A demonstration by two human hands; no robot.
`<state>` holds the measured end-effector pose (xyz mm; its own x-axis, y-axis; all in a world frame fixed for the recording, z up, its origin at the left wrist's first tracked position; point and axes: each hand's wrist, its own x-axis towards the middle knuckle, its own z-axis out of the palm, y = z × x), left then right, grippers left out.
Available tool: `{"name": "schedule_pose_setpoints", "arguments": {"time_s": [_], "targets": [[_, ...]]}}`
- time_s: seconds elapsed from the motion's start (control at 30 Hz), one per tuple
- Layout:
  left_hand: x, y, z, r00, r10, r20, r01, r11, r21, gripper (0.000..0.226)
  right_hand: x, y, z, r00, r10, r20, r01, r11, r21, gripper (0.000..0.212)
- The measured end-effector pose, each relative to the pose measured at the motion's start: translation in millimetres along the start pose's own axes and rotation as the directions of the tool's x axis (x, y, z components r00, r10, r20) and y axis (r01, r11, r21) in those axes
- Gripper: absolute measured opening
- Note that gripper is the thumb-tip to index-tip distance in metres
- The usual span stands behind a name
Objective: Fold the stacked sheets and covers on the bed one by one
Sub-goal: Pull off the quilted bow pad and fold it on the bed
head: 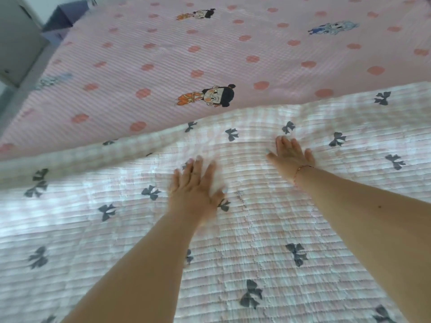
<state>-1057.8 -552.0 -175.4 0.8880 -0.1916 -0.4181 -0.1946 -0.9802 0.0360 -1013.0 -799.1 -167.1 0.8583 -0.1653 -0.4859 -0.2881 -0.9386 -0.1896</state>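
A white quilted cover with dark gray bows lies spread over the near part of the bed and fills the lower half of the view. It has faint pink checks and rows of stitched lines. Its far edge is a soft, puffy fold that runs from the left side up toward the right. Both arms reach out over this cover. The left hand lies flat on it, palm down, with the fingers straight and a little spread, and there is a thin ring on one finger. The right hand is also flat on the cover, palm down, fingers straight, a bit farther out and close to the folded edge. A thin red bracelet sits on the right wrist. The two hands are near each other but not touching, and neither one is grabbing the cloth. Past the fold lies a pink striped sheet with salmon dots, spread over the far part of the bed. It has little cartoon people printed on it. In the top left corner, beside the bed, is a gray cabinet and something bluish purple that is too blurry to name.
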Motion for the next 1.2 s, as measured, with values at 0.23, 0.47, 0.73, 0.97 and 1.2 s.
{"name": "schedule_pose_setpoints", "arguments": {"time_s": [0.23,0.47,0.73,0.97,1.2], "targets": [[-4.0,-30.1,-43.0,1.0,-0.013,-0.017,-0.003,0.688,-0.726,0.039,-36.3,-100.1,26.8,0.992,-0.105,0.077,0.08,0.958,0.274,0.061],[1.8,-154.3,-110.5,0.824,-0.441,-0.355,0.33,0.884,-0.331,0.037,-22.7,-103.0,26.9,0.986,-0.088,0.144,0.05,0.968,0.247,0.05],[-2.7,-184.8,-51.4,0.924,-0.363,-0.12,0.274,0.846,-0.457,0.074,-7.5,-104.2,35.6,0.971,-0.091,0.219,0.078,0.995,0.065,0.052],[12.4,-202.4,-125.6,0.88,-0.368,-0.3,0.255,0.899,-0.356,0.023,-16.7,-98.8,31.1,0.951,-0.118,0.287,0.126,0.992,-0.009,0.062],[-7.1,-167.7,-133.3,0.765,-0.259,-0.589,-0.059,0.883,-0.466,0.057,-20.4,-101.1,29.1,0.956,-0.099,0.277,0.1,0.995,0.01,0.066]]}}
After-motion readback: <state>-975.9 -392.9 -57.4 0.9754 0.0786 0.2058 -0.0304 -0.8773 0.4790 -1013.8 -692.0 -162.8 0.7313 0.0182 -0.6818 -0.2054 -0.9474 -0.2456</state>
